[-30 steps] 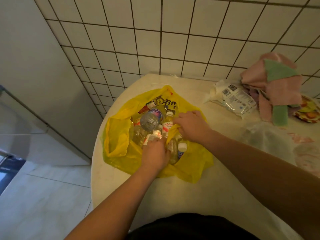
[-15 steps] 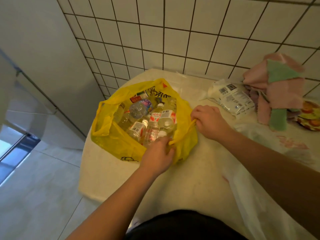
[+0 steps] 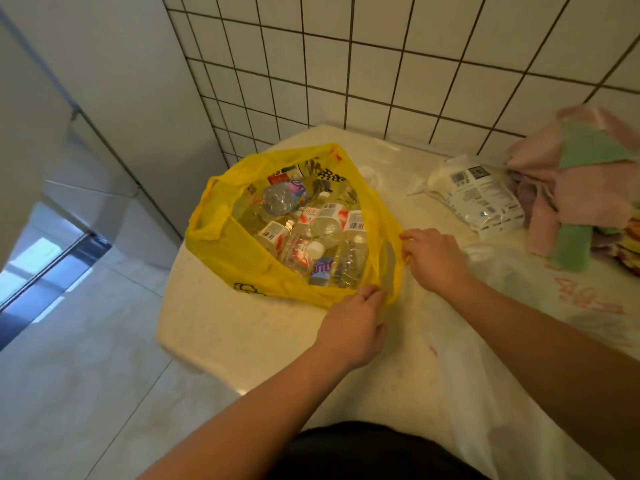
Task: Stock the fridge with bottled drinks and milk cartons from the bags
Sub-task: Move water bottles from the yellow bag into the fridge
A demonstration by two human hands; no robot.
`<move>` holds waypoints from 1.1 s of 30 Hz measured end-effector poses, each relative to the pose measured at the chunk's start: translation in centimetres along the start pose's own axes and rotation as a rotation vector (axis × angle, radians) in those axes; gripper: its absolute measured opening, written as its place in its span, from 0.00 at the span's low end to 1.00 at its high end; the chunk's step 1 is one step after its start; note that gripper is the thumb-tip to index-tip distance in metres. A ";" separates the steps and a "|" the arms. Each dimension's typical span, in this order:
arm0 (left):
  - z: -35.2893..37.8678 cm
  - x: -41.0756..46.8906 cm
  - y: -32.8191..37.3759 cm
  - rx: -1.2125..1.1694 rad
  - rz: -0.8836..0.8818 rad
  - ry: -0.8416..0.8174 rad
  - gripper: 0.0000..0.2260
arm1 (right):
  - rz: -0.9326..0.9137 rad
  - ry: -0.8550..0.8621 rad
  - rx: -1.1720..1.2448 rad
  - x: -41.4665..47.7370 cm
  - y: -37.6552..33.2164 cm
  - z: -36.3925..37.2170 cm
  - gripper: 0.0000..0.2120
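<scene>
A yellow plastic bag (image 3: 235, 251) lies open on the pale table (image 3: 242, 334), near its left end. Inside it lie several clear plastic drink bottles (image 3: 325, 226) with white caps and red or blue labels. My left hand (image 3: 353, 323) grips the bag's near rim at the bottom right. My right hand (image 3: 433, 258) pinches the bag's right edge and holds it stretched outward. The mouth of the bag is spread wide between the two hands. No milk cartons show.
A white translucent plastic bag (image 3: 460, 368) lies on the table under my right forearm. A white labelled packet (image 3: 481, 195) and a heap of pink and green cloths (image 3: 581, 181) sit at the right. A tiled wall stands behind; the floor drops off left.
Both hands came out from among the bottles to the bag's rim and pulled it apart. The bag's mouth is now wider and the bottles show more fully.
</scene>
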State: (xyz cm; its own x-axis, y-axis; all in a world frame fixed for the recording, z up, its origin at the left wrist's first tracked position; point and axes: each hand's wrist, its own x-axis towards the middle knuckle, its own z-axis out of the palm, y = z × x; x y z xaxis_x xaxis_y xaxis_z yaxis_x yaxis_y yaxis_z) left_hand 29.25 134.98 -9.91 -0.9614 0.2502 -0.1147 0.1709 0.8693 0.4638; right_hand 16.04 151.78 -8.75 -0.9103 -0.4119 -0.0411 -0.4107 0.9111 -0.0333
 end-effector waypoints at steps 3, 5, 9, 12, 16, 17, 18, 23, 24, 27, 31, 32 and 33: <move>1.2 0.3 -0.6 0.034 -0.023 -0.154 0.31 | 0.044 -0.084 -0.025 0.0 0.2 0.4 0.09; 1.2 0.1 -1.0 0.005 -0.018 -0.187 0.32 | 0.084 -0.183 0.002 0.0 0.1 0.7 0.12; -0.2 -1.1 -1.7 -0.165 0.059 -0.002 0.22 | 0.188 -0.229 0.134 -0.5 -0.5 0.6 0.16; -2.0 -1.7 -3.4 -0.273 0.042 0.235 0.12 | 0.189 -0.056 0.246 -0.6 -1.9 -0.4 0.18; -5.3 0.2 -6.7 -0.313 -0.141 0.421 0.13 | 0.002 0.084 0.401 -0.4 -5.2 -1.9 0.20; -6.0 1.1 -7.6 -0.317 -0.179 0.428 0.15 | -0.033 0.083 0.413 -0.3 -6.2 -2.0 0.21; -6.6 2.1 -8.4 -0.323 -0.210 0.419 0.17 | -0.058 0.074 0.403 -0.3 -7.1 -1.9 0.22; -8.1 6.3 -11.8 -0.299 -0.213 0.108 0.26 | -0.105 0.050 0.229 -0.3 -10.3 -0.8 0.25; -8.2 6.6 -12.2 -0.288 -0.188 0.062 0.27 | -0.096 0.043 0.222 -0.2 -10.4 -0.8 0.25; -7.9 6.5 -13.1 -0.271 -0.102 0.022 0.27 | -0.101 -0.019 0.189 0.1 -10.2 -1.3 0.26; -6.9 5.7 -13.9 -0.176 0.012 0.040 0.22 | -0.084 -0.116 0.157 -0.2 -10.3 -2.0 0.31; -6.7 5.6 -14.0 -0.147 0.045 0.053 0.22 | -0.045 -0.134 0.160 -0.4 -10.7 -2.1 0.33; -6.6 5.6 -14.2 -0.121 0.079 0.065 0.22 | 0.008 -0.146 0.168 -0.4 -11.1 -2.2 0.35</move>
State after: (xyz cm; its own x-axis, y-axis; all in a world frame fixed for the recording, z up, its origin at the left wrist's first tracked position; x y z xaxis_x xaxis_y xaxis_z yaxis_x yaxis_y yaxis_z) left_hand 20.01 121.23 -11.30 -0.9585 0.2843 -0.0189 0.2229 0.7894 0.5720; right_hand 20.90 141.85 -6.17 -0.8914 -0.4132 -0.1862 -0.3778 0.9044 -0.1980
